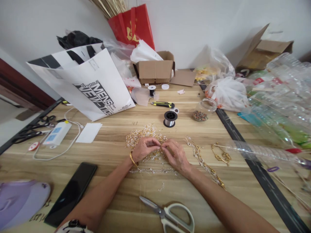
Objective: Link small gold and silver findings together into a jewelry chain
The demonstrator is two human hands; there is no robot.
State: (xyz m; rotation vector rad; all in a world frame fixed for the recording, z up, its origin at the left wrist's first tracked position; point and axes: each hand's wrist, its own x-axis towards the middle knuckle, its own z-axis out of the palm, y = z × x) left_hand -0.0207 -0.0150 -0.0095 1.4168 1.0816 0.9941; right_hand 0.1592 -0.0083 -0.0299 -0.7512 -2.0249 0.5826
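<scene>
Over a heap of small gold and silver beads, my left hand and my right hand meet fingertip to fingertip. Both are closed in a pinch; whatever lies between the fingers is too small to make out. A gold bracelet circles my left wrist. Just below the hands, a silver bead chain lies across the table. Gold and silver chains stretch out to the right of my right hand. White-handled scissors rest between my forearms, blades pointing up and left.
A wire spool, a yellow-black cutter knife and a jar of beads stand beyond the heap. A phone and a power strip are at left. Plastic bottles crowd the right. A large paper bag stands at back left.
</scene>
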